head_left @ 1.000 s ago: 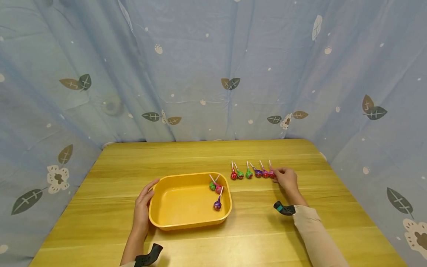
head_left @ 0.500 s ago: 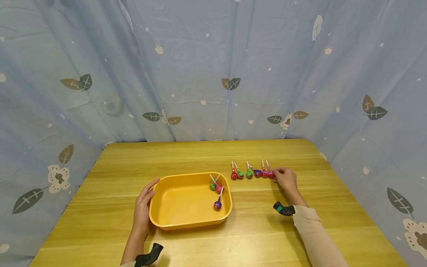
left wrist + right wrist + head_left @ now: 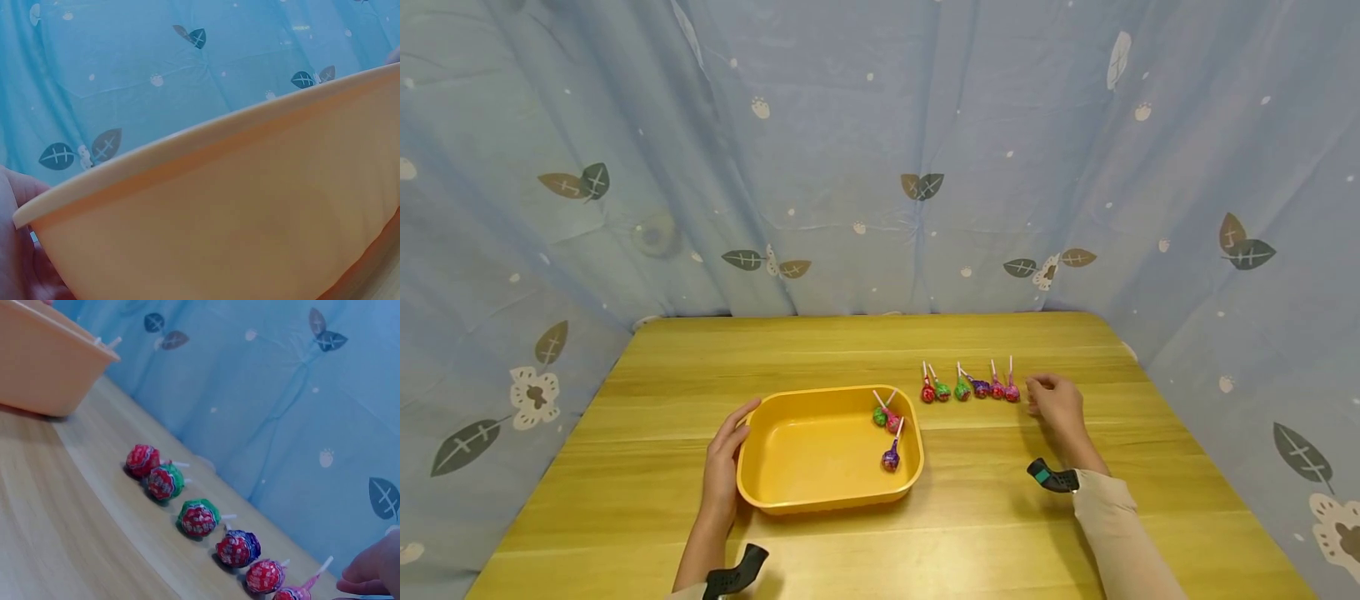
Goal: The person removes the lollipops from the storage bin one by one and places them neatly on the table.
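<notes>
A yellow plastic tray stands on the table, with a green, a pink and a purple lollipop at its right end. My left hand rests against the tray's left side; part of it shows at the rim in the left wrist view. Right of the tray lies a row of lollipops in red, green, purple and pink wrappers, sticks pointing away. My right hand is just right of the last pink lollipop, apart from it, fingers loosely bent and holding nothing. In the right wrist view this lollipop's head is cut off by the lower edge.
The wooden table extends around the tray and the row. A blue patterned curtain hangs behind the table and along both sides. Black wrist mounts sit on both forearms.
The right hand shifts the last pink lollipop slightly and straightens it, then lets go and moves away to the right. The left hand stays at the tray.
</notes>
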Tool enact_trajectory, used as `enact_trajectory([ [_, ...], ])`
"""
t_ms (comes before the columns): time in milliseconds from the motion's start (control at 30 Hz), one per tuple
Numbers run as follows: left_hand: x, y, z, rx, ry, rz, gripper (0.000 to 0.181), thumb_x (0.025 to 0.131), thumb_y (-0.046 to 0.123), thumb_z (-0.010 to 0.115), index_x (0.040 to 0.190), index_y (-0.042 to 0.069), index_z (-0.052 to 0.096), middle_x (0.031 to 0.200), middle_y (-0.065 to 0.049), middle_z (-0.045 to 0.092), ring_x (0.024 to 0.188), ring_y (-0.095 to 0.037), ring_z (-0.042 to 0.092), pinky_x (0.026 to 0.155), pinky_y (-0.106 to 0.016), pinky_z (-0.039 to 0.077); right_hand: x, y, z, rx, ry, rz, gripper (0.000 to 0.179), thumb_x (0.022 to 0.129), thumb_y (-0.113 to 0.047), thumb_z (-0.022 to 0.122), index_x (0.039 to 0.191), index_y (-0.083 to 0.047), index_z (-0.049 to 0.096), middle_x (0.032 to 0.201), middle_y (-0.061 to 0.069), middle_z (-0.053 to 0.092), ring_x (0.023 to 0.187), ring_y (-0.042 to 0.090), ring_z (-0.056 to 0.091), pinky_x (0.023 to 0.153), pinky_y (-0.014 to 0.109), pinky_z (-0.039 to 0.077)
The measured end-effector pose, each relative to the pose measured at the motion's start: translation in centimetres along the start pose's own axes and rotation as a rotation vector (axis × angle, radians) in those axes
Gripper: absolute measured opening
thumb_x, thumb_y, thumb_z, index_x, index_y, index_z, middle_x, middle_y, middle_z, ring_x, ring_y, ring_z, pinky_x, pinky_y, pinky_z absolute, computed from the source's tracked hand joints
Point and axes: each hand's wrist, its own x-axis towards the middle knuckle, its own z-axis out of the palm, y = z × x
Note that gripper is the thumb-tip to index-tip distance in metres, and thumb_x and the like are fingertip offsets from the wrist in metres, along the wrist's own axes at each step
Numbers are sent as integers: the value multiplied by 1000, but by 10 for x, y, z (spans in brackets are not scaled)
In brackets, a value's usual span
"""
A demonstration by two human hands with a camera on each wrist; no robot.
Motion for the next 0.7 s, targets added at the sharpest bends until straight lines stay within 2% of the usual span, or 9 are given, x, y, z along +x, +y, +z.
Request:
enact_trajectory([
  [233, 1, 0, 1, -3, -3, -7, 42, 107, 22, 32, 144, 9, 45, 142, -8, 44, 121, -21, 50, 95, -26, 45, -6, -15, 11, -90, -23, -134, 30, 98, -18, 56, 114, 6, 64, 103, 23, 63, 84, 34, 63, 65, 35, 55],
  [333, 1, 1, 1, -3, -12, -3, 42, 107, 22, 32, 144, 8, 44, 143, -8, 43, 122, -21, 49, 95, -25, 45, -6, -21, 20, -37, -91, -199, 29, 98, -14, 58, 114, 8, 64, 104, 25, 64, 87, 39, 63, 69, 40, 57],
  [400, 1, 1, 1, -3, -12, -1, 42, 107, 22, 33, 144, 8, 45, 143, -8, 43, 122, -21, 49, 95, -25, 45, -8, -27, 26, 20, -180, -236, 31, 98, -15, 58, 116, 9, 62, 106, 28, 62, 90, 43, 62, 72, 44, 56],
  [500, 1, 2, 1, -6, -6, -1, 42, 107, 23, 33, 144, 8, 45, 141, -10, 44, 121, -22, 50, 94, -25, 46, -12, -38, 36, 107, -357, -268, 37, 99, -20, 57, 122, 8, 59, 112, 30, 59, 96, 47, 60, 76, 50, 55],
  [600, 0, 3, 1, -15, -4, -3, 42, 107, 24, 34, 144, 7, 45, 140, -12, 45, 120, -25, 50, 94, -26, 46, -17, -51, 45, 175, -524, -265, 42, 99, -25, 56, 125, 8, 57, 114, 32, 57, 101, 48, 57, 79, 52, 53],
  [700, 0, 3, 2, -23, -11, -7, 42, 107, 24, 34, 144, 8, 45, 141, -12, 44, 121, -26, 49, 94, -26, 46, -23, -64, 56, 225, -638, -249, 43, 100, -24, 55, 126, 10, 55, 113, 33, 57, 102, 47, 55, 78, 50, 54],
])
